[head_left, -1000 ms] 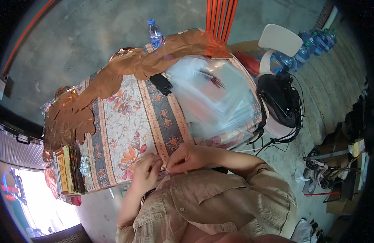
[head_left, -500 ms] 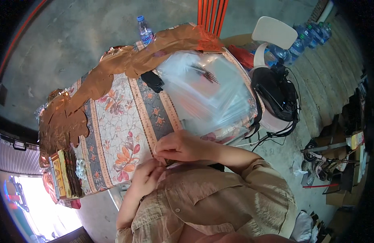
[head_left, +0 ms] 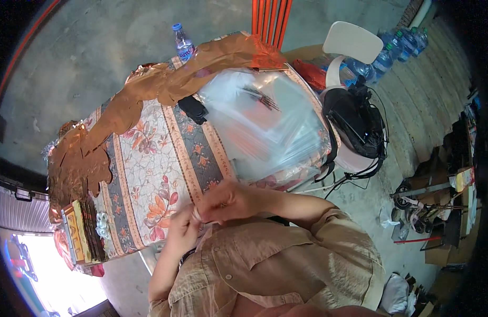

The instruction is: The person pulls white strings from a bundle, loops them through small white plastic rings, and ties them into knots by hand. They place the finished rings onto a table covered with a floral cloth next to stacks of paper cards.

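My two hands meet at the near edge of a table with a floral cloth [head_left: 143,195]. My left hand [head_left: 182,229] is closed, its thumb and fingers pressed together. Against it, my right hand [head_left: 226,202] is bent in a pinch and slightly blurred. A small whitish bit [head_left: 196,214] shows between the fingertips, too small to name. Just beyond my right hand lies a spread pile of clear plastic sleeves [head_left: 275,132], with thin dark sticks [head_left: 266,99] on top. A black folded item [head_left: 193,109] rests at the pile's left corner.
Copper-coloured foil [head_left: 133,105] runs along the table's far and left edges. A water bottle [head_left: 183,43] stands at the far edge. Yellow and brown packets [head_left: 81,230] sit at the left corner, beside white curled pieces [head_left: 102,225]. A black bag [head_left: 352,121] lies on a white chair [head_left: 352,42] at right.
My left hand has risen slightly and its fingers have drawn closer to the right hand's. My right hand has turned and shifted a little left. The whole view has moved slightly.
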Tool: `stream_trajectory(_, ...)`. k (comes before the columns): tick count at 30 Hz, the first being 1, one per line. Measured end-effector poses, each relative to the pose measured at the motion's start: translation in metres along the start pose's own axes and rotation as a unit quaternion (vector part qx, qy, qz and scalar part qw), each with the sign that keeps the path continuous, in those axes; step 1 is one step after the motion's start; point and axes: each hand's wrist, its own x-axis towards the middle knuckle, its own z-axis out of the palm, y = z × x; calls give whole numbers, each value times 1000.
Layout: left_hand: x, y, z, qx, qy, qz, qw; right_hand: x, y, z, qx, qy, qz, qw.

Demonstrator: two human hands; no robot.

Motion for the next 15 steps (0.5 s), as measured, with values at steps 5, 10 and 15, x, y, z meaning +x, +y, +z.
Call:
stream_trajectory(5, 5, 16, -3, 9, 21, -9, 1000, 0, 24, -9, -220, 23, -59, 973)
stream_trajectory(10, 2, 6, -5, 18, 31, -19, 999, 1, 10, -4, 47, -49, 50, 996)
stream_trajectory(15, 2, 11, -6, -66, 76, -47, 994, 3, 29, -9, -281, 33, -64, 957)
